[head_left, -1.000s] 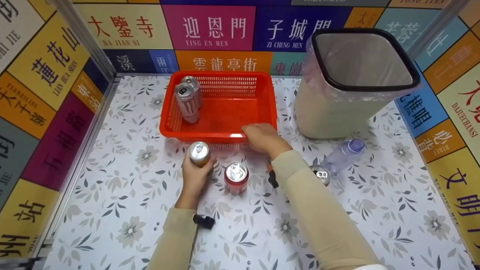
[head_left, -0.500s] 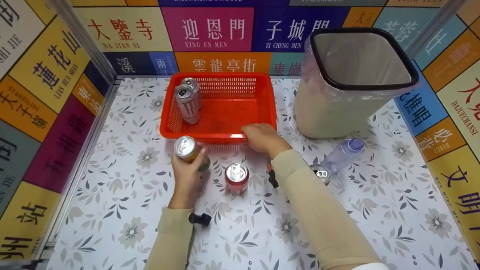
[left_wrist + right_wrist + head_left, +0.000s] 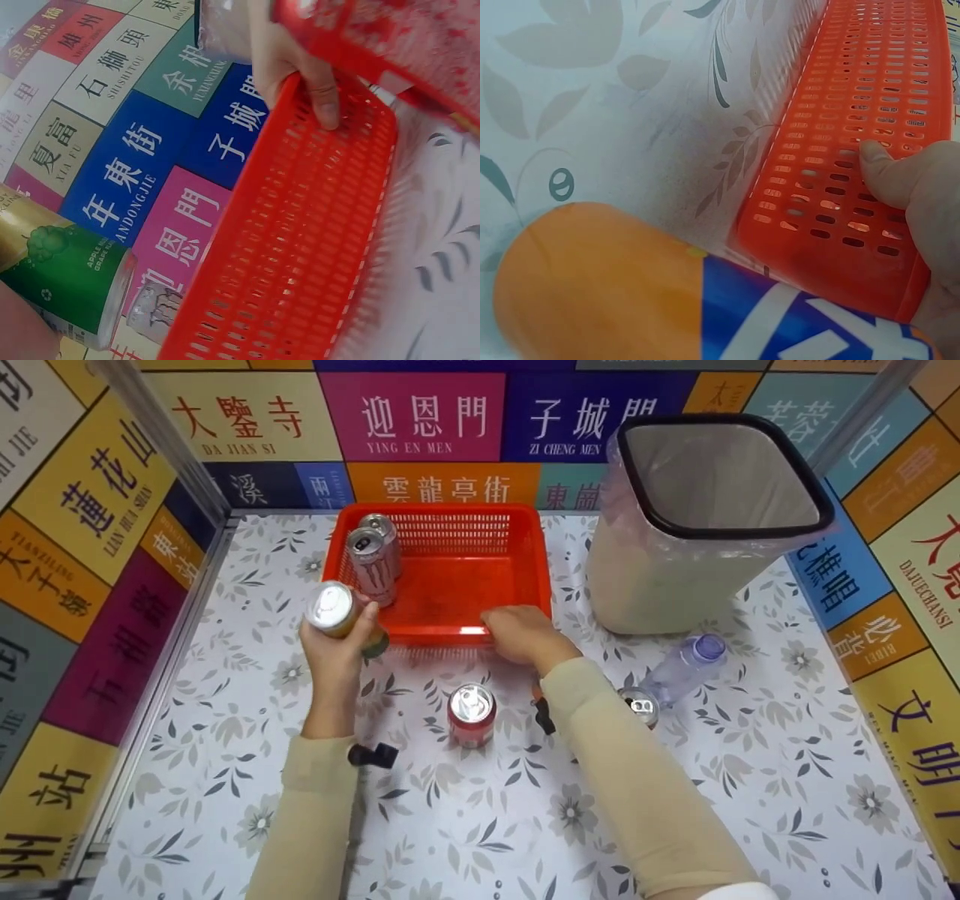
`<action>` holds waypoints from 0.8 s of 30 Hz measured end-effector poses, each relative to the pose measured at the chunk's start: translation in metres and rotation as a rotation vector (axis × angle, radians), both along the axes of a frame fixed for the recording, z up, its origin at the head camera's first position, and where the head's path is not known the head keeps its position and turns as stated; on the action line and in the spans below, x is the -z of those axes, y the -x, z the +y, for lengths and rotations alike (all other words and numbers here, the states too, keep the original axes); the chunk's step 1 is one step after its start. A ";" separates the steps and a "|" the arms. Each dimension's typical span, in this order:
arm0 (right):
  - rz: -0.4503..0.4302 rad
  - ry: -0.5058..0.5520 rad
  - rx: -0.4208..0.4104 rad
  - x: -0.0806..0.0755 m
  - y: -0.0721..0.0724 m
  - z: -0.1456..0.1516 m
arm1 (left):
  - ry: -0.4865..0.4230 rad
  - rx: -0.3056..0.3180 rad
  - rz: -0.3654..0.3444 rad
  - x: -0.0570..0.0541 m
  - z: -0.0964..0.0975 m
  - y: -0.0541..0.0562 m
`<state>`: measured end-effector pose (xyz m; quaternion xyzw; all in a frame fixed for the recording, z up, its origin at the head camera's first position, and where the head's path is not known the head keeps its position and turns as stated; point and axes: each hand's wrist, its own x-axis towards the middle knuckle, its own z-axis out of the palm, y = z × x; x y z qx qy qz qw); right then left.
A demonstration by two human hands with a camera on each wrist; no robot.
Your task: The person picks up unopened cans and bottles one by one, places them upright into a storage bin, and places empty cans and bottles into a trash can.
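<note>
My left hand (image 3: 330,664) grips a gold and green drink can (image 3: 335,611), tilted, at the front left corner of the red plastic basket (image 3: 457,592). Green lettering and a fruit print show on this can (image 3: 67,270) in the left wrist view. With my right hand (image 3: 525,636) I hold the basket's front rim near its right end, thumb against the slotted outer wall (image 3: 840,180). Two tall pale pink cans (image 3: 373,568) stand inside the basket at the left. A red can (image 3: 472,727) stands upright on the table in front of the basket.
A lined waste bin (image 3: 675,577) with a black rim stands right of the basket. A clear bottle (image 3: 679,675) lies beside another can (image 3: 641,707), partly hidden by my right forearm. An orange and blue can (image 3: 615,285) is close to the right wrist camera.
My left hand has carried the gold and green can left and up, from in front of the basket to its front left corner, tilting it. My right hand has stayed on the rim.
</note>
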<state>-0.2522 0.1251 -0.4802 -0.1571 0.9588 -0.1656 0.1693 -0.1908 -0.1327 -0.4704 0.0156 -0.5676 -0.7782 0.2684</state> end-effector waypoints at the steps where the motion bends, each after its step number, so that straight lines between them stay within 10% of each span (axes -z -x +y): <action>1: -0.003 0.004 0.005 0.000 0.000 0.000 | 0.003 -0.004 0.005 -0.003 -0.001 0.003; 10: 0.013 -0.012 -0.020 -0.002 0.000 0.000 | 0.089 -0.059 -0.098 -0.018 -0.008 0.042; 24: -0.058 0.075 0.131 -0.002 -0.003 -0.001 | 0.161 -0.072 -0.205 0.010 -0.031 0.089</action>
